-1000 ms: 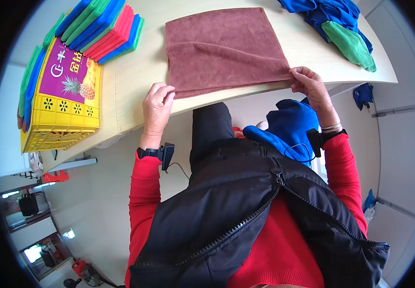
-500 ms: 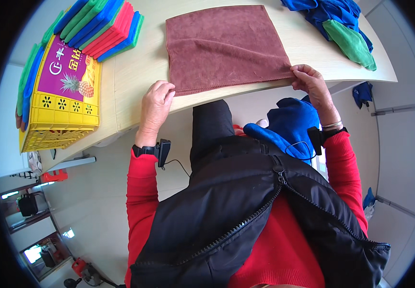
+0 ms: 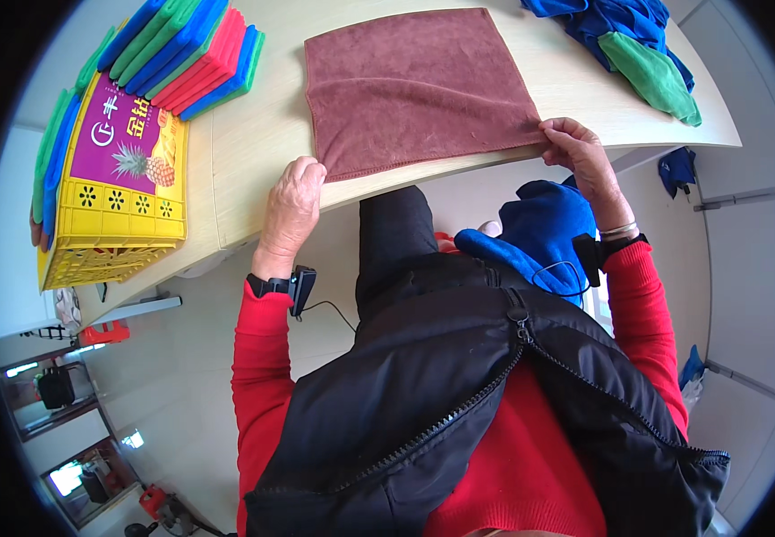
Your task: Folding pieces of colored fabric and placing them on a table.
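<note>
A brown towel lies spread out on the pale wooden table, with a soft crease running across its middle. Its near edge runs along the table's front edge. My left hand pinches the near left corner, fingers closed on the cloth. At the near right corner, my right hand grips the towel between thumb and fingertips. Both wrists carry black straps with small dark devices.
Folded green, blue and red towels are stacked by a yellow plastic crate at the left. Crumpled blue cloths and a green cloth lie at the table's far right. More blue cloth sits below the table edge.
Both hands keep hold of the towel's near corners. The left hand has tilted slightly, and the towel and table sit a little further left in the view.
</note>
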Tool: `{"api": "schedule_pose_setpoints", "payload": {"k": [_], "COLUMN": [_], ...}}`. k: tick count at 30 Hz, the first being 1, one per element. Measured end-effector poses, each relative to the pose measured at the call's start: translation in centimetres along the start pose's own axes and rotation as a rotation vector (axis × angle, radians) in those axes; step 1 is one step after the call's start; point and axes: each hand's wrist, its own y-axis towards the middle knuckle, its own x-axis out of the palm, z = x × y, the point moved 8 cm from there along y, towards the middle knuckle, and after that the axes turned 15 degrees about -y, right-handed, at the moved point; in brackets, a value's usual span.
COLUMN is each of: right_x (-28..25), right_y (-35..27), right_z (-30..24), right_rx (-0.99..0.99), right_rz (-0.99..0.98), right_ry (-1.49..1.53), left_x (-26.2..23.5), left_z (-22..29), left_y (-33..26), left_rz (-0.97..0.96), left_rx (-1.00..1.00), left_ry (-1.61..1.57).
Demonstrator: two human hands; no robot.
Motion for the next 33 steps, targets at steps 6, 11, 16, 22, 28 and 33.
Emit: {"api": "schedule_pose_setpoints", "payload": {"k": [6,11,16,22,28,33], "right_x": [-0.6,0.3,-0.3,-0.2,-2.2,-3.8], "right_y": [-0.5,-1.0,0.4,2.0,1.2,-1.3], "right_z": [-0.9,-4.6,-7.9,-10.9,-16.2,-22.0], "right_rx": [-0.014,-0.132,-0.290,-0.330,-0.471,-0.564], "right_rz": [-0.017,-0.093,-0.018,0.078,0.145,0.206], "right_ry": [0.015,0.102,-0.143,-0.293,-0.454,-0.409], "left_x": [-0.2,0.4,1.7,0.1,-9.3,-16.3], "left_z": [1.5,1.7,1.8,0.5,-1.6,-0.6], "left_y": [1.1,1.3,2.3,2.6,6.7,11.3], "left_rz": [-0.024,-0.019,-0.080,0.052,0.309,0.331], "left_rx": [0.013,0.061,0.048,-0.022,-0.076,-0.110], "left_ry": [0.029,0.083,0.100,0.082,-0.228,-0.502]}}
